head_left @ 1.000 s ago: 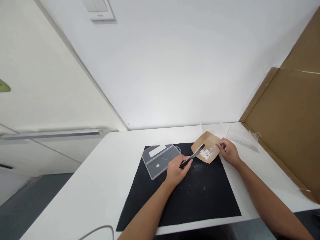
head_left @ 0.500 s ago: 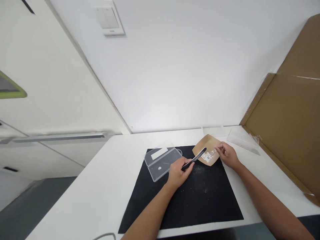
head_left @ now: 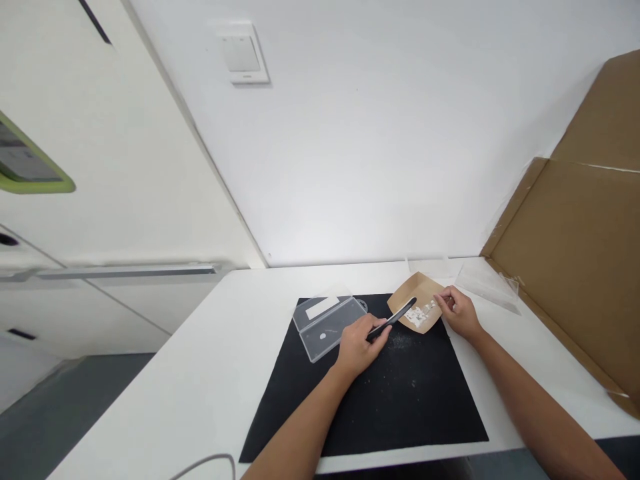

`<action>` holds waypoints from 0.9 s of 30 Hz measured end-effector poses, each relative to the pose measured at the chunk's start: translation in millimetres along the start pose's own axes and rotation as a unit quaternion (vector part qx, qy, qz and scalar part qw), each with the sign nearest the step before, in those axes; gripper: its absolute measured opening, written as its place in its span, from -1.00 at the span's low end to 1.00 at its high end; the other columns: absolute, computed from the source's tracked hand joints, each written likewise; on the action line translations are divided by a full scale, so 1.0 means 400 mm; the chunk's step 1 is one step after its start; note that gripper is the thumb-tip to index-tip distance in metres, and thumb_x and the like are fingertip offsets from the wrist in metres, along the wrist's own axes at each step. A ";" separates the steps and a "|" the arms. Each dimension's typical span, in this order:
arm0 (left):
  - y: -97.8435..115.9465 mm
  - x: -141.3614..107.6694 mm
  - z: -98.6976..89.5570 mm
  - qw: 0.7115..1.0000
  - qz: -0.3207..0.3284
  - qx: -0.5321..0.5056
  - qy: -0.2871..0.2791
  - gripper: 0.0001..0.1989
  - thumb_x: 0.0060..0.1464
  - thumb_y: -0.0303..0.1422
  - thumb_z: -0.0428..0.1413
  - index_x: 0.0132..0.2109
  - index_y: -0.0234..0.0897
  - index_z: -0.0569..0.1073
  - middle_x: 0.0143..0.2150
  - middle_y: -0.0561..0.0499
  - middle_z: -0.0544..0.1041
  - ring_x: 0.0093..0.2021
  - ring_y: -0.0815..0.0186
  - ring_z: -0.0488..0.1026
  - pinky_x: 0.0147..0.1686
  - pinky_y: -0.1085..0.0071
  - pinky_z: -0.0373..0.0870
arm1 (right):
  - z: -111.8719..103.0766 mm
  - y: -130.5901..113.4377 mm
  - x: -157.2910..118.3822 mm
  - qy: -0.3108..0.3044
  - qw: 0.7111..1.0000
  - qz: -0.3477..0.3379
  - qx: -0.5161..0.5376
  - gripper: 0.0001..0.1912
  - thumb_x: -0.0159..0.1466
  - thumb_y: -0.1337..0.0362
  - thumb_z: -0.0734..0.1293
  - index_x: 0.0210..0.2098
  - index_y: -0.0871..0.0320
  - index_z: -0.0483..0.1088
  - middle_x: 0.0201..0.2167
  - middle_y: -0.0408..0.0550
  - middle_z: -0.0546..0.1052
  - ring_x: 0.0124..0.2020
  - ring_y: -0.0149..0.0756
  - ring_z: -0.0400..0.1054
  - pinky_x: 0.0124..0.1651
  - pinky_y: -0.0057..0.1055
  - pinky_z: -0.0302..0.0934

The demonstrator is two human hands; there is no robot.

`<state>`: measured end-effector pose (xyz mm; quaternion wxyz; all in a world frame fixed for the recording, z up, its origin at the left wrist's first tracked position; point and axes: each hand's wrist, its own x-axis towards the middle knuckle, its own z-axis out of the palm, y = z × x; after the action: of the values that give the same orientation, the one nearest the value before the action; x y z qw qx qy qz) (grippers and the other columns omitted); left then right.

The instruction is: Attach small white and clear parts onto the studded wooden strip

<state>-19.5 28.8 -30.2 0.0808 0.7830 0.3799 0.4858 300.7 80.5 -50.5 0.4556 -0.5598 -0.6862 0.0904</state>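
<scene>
My left hand is closed around a slim black stick-like tool with a pale edge; its exact kind is unclear. The tool's tip reaches over a brown paper tray, which holds many small white bits. At the tray's right side, my right hand has thumb and fingers pinched together above the rim. Whatever lies between those fingertips is too small to make out. Left of my left hand lies an opened clear plastic case with a white label and a small white piece inside.
A black mat with pale specks covers part of the white table. Clear plastic pieces lie behind my right hand. A large cardboard sheet stands on the right. A grey cable lies at the front edge.
The whole view has shifted slightly. Both hands keep nearly the same places, my left still holding the black tool over the tray and my right still pinched at its rim.
</scene>
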 end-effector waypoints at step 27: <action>0.011 0.000 -0.004 0.999 0.008 0.021 -0.031 -0.88 0.32 -0.28 0.19 -0.10 -0.21 0.56 -0.27 -0.01 0.67 -0.27 0.28 0.64 -0.25 0.40 0.57 | -0.004 -0.015 0.000 0.000 1.000 0.003 -0.019 -0.58 0.43 -0.16 0.27 -0.32 0.02 0.40 -0.43 -0.07 0.55 -0.45 -0.19 0.37 -0.32 -0.25 0.26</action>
<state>-18.6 25.3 -27.4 0.0718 0.8024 0.3808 0.4539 297.9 77.9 -45.8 0.4447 -0.5702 -0.6862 0.0790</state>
